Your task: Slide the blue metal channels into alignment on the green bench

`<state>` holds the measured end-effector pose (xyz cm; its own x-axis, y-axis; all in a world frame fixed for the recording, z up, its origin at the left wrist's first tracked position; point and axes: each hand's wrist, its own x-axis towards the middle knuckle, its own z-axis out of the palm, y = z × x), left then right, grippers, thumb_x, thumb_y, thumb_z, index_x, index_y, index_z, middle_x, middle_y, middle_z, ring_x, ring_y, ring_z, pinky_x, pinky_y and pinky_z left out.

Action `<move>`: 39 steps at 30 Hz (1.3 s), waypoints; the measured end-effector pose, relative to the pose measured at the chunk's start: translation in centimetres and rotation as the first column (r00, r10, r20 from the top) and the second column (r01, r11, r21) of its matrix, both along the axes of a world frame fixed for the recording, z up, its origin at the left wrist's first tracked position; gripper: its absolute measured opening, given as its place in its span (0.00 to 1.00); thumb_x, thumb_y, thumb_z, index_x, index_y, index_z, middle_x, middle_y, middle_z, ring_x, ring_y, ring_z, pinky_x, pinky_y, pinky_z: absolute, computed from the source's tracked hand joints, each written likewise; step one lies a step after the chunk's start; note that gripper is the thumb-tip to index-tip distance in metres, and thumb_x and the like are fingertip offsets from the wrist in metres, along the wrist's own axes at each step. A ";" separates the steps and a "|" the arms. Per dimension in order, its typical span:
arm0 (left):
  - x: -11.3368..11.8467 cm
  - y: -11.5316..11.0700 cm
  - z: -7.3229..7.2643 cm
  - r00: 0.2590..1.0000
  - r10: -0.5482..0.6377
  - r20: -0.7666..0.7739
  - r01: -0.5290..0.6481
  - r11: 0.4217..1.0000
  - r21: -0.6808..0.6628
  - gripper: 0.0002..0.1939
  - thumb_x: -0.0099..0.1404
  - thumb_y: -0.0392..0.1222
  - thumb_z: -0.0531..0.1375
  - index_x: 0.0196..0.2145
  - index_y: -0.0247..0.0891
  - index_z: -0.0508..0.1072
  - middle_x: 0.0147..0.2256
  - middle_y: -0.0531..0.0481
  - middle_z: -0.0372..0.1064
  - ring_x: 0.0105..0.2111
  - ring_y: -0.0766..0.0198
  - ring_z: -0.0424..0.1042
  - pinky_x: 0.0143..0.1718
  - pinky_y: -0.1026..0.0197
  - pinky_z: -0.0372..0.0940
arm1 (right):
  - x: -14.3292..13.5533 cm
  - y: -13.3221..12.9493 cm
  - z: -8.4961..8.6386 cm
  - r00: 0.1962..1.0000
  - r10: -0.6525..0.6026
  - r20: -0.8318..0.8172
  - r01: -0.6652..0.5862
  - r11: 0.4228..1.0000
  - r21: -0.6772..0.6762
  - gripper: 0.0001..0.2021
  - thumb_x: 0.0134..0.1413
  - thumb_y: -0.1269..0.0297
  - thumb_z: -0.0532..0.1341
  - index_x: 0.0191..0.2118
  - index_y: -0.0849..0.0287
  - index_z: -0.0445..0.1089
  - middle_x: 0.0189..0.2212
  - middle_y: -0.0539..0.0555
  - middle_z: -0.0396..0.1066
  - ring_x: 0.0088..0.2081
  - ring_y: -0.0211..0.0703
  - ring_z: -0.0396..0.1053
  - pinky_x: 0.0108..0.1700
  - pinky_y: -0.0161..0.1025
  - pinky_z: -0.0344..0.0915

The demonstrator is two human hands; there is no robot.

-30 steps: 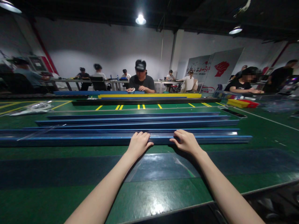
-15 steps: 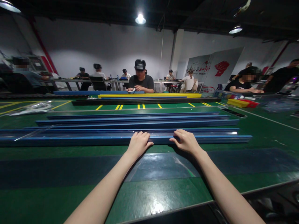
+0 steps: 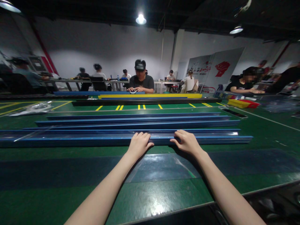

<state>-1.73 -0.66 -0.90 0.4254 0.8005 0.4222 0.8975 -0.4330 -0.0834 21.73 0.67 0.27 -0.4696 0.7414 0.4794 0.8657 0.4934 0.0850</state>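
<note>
A long blue channel rail point(image 3: 70, 140) lies crosswise on the green table point(image 3: 58, 200), nearest to me. My left hand point(image 3: 138, 144) rests on its near edge, fingers curled over the top. My right hand point(image 3: 186, 142) grips the same rail a little to the right, thumb pointing left. A clear plastic film point(image 3: 42, 132) lies inside the rail on the left. A clear sheet point(image 3: 159, 167) lies flat on the table just under my wrists.
Several more blue rails point(image 3: 136, 121) lie parallel behind the first. Farther back are a black rail point(image 3: 145, 101), a yellow rail point(image 3: 150, 96) and red and yellow trays point(image 3: 243, 103). A seated person point(image 3: 141, 82) faces me; others work at tables behind and right.
My hands and the rail have not moved. People at the far right have shifted position.
</note>
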 end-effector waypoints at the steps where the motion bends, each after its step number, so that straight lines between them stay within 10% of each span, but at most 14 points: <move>1: 0.0 0.0 0.0 1.000 0.002 -0.003 -0.002 1.000 0.002 0.14 0.59 0.51 0.55 0.34 0.37 0.66 0.35 0.50 0.69 0.37 0.59 0.64 0.35 0.59 0.51 | 0.0 0.0 0.0 1.000 -0.001 0.001 0.001 1.000 0.001 0.13 0.53 0.56 0.52 0.26 0.59 0.62 0.27 0.53 0.66 0.31 0.39 0.63 0.30 0.33 0.51; 39: 0.2 -0.1 0.7 1.000 0.019 -0.003 -0.019 0.998 -0.062 0.13 0.59 0.51 0.54 0.32 0.37 0.67 0.33 0.49 0.70 0.36 0.59 0.66 0.33 0.59 0.52 | 0.1 0.1 -0.1 1.000 0.006 -0.006 -0.007 1.000 -0.007 0.13 0.54 0.55 0.51 0.26 0.59 0.62 0.27 0.53 0.66 0.30 0.39 0.62 0.29 0.34 0.50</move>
